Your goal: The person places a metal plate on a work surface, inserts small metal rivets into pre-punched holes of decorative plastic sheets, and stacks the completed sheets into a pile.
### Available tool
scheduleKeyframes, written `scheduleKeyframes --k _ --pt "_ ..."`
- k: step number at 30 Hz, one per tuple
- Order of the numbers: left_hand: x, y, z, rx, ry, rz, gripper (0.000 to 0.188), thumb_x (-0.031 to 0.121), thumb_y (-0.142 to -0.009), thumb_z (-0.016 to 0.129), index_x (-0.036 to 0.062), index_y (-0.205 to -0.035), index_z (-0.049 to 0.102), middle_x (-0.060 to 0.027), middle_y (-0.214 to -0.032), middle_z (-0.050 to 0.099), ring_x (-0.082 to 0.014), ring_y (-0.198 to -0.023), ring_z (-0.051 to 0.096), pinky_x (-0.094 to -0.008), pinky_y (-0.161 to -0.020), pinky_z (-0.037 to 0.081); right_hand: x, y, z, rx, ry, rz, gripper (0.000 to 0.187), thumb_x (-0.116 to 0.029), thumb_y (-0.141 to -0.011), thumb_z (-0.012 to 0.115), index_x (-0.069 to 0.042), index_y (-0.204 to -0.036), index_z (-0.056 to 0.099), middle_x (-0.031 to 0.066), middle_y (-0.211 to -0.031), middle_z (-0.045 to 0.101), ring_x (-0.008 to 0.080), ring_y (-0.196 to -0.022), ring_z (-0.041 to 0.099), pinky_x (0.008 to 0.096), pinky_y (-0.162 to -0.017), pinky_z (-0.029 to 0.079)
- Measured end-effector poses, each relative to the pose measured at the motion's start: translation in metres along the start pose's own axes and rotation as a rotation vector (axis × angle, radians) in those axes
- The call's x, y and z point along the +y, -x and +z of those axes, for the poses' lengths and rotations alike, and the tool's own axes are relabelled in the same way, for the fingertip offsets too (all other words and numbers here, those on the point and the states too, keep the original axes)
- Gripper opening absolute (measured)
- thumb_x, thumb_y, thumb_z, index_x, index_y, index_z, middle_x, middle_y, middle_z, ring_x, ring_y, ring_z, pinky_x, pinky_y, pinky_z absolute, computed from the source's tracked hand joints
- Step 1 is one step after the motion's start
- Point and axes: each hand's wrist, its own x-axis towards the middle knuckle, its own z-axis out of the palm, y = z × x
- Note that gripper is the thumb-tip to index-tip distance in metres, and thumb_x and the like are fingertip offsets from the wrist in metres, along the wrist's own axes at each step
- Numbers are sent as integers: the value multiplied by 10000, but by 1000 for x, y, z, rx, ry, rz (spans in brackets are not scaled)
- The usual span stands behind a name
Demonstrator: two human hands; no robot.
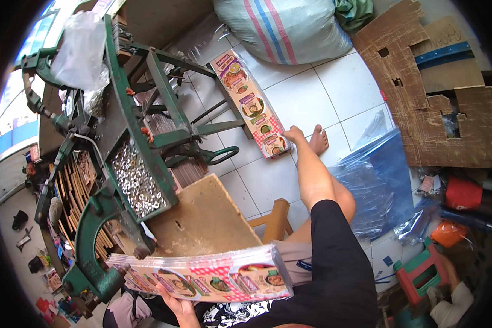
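At the bottom, my left hand (pixel 176 302) is closed around the lower edge of a stack of long printed strips (pixel 224 284) with food pictures and a glossy clear covering. The left end of this stack sits by the jaws of a green eyelet press (pixel 87 262); whether it lies between them I cannot tell. My right arm, in a black sleeve, reaches far forward. My right hand (pixel 293 134) grips the near right corner of a second stack of similar strips (pixel 251 106) on the floor. Some of its fingers are hidden.
The press's tray holds many metal eyelets (pixel 138 177). A brown board (pixel 202 218) lies beside it. Around the white tiled floor are a large striped sack (pixel 284 30), cut cardboard (pixel 404 87) and blue plastic sheeting (pixel 374 186). Another person (pixel 455 306) is by a red-green stool (pixel 421 273).
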Motion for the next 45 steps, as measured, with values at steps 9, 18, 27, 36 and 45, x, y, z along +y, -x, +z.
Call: scheduleKeyframes --k 9,18,27,36,45 --pt "4 -2 -27 108 -21 -53 528 388 -924 604 103 -1355 494 -75 -1379 518 -260 -1241 490 -472 -1078 374 22 -40 66 23 -6 15 1179 -422 -497 897 20 -1422 315 218 -1459 367 349 -1360 349 386 -1108 342" --pt "4 5 -24 102 -52 -40 575 440 -907 608 130 -1374 478 -62 -1415 479 -259 -1298 424 -494 -1107 325 -3 -18 59 186 74 8 999 -401 -530 863 19 -1314 409 204 -1242 569 351 -1151 564 408 -967 471" --pt "8 5 -42 160 -84 -68 676 505 -877 618 137 -1410 425 -66 -1454 429 -281 -1309 405 -503 -1109 317 3 -27 53 210 86 39 1050 -523 -471 887 -7 -1286 473 178 -1271 543 316 -1199 526 436 -1003 439" --pt "1 9 -18 136 -174 -47 705 550 -900 551 147 -1447 363 -56 -1475 395 -277 -1313 391 -493 -1095 331 6 -46 35 -20 3 101 1063 -575 -460 875 3 -1262 486 176 -1298 538 308 -1216 519 463 -987 443" --pt "-1 7 -21 161 -227 -28 735 581 -883 551 165 -1455 349 -44 -1483 384 -281 -1317 381 -496 -1104 310 23 -71 51 -195 -334 14 1085 -454 -447 914 143 -1231 461 272 -1198 587 318 -1113 596 393 -951 482"
